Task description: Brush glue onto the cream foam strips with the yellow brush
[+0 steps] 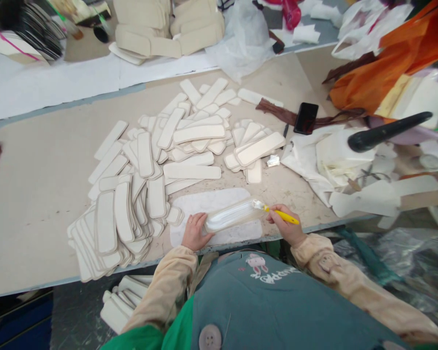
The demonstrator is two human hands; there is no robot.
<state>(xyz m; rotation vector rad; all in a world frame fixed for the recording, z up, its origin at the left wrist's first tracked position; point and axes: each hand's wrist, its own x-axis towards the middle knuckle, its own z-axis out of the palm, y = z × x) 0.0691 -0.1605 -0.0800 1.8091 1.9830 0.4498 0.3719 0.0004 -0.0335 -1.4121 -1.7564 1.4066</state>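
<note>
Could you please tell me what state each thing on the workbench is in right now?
Left hand: flat, pressing the strip down.
Right hand: closed on the yellow-handled brush.
Padded strip: wet and glossy, lying on the white mat.
Heap of padded strips: dry, loosely overlapped.
Phone: screen dark, lying flat.

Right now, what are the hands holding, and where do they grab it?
The right hand grips a yellow-handled brush by its handle. The left hand presses flat on one end of the pale strip, pinning it.
</note>
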